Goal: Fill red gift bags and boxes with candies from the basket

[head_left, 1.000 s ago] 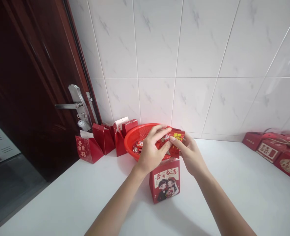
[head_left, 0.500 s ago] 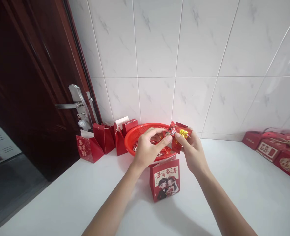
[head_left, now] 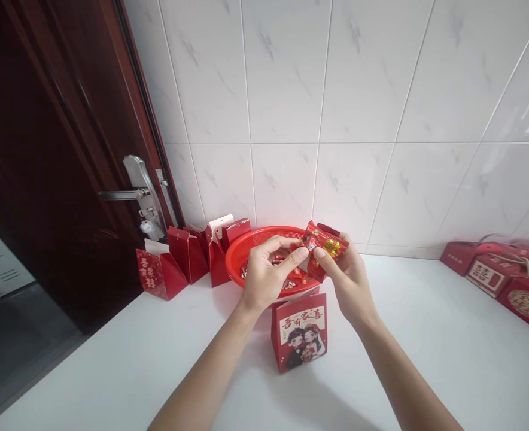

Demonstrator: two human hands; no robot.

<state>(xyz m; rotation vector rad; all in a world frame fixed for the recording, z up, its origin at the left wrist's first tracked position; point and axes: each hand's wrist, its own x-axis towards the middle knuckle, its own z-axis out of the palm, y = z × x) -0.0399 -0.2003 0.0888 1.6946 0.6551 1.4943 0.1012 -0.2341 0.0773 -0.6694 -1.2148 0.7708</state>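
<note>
Above the near rim of a red plastic basket (head_left: 235, 263), my two hands meet over several red-wrapped candies (head_left: 331, 244) with gold print. My right hand (head_left: 349, 275) is closed around them, thumb on top. A candy wrapper's end (head_left: 310, 243) is pinched by my left hand (head_left: 268, 269), thumb against fingers. More wrapped candies (head_left: 297, 276) lie inside the basket, partly covered by my left hand. Just in front of the basket stands a red paper candy box (head_left: 301, 335) printed with a cartoon couple.
Several red paper boxes (head_left: 161, 272) stand left of the basket, some with open tops. Red gift boxes (head_left: 507, 275) tied with cord sit at the right against the tiled wall (head_left: 286, 179). A dark door with a metal handle (head_left: 130, 194) is at the left, beyond the white table (head_left: 125, 353).
My hands stay over the basket with the candies held between them. The fingers have shifted only slightly, and the whole view has moved a little.
</note>
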